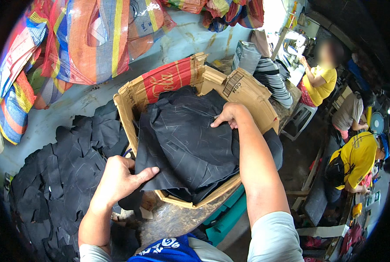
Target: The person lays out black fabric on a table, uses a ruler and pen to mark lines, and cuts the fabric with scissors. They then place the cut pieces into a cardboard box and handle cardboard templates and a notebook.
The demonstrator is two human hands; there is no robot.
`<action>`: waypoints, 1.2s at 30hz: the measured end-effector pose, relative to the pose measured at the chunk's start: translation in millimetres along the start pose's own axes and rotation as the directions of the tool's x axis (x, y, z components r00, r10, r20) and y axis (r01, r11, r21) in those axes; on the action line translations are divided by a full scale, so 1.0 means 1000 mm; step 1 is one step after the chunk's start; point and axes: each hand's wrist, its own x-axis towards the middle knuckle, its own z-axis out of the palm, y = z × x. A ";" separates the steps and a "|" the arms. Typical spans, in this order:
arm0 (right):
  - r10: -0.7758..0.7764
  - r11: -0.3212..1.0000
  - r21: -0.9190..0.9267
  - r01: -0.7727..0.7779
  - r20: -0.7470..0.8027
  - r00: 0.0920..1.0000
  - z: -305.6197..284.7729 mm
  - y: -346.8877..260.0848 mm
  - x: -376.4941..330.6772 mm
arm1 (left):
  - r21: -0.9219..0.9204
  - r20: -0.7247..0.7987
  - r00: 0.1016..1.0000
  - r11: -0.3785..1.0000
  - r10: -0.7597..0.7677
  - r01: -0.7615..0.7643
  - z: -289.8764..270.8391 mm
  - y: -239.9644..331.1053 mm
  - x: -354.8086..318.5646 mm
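Note:
Dark cut fabric pieces (188,139) with pale chalk-like marks fill an open cardboard box (258,94), bulging above its rim. My left hand (123,177) is closed on the fabric's edge at the near left side of the box, its thumb lying on top and its fingers hidden beneath. On the right side of the heap, my right hand (233,116) pinches a fold of the same cloth between thumb and curled fingers. The box's bottom is hidden under the cloth.
A large heap of dark fabric scraps (64,174) lies left of the box. Striped mesh bags (116,39) hang along the far wall. A worn tabletop (168,225) supports the box. At right, people work near a white stool (297,124) and a cluttered bench.

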 end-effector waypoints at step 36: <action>-0.629 0.747 0.382 0.544 0.141 0.764 0.080 -0.118 -0.074 | -0.837 -0.085 0.988 0.529 0.125 -0.139 0.047 -0.064 -0.035</action>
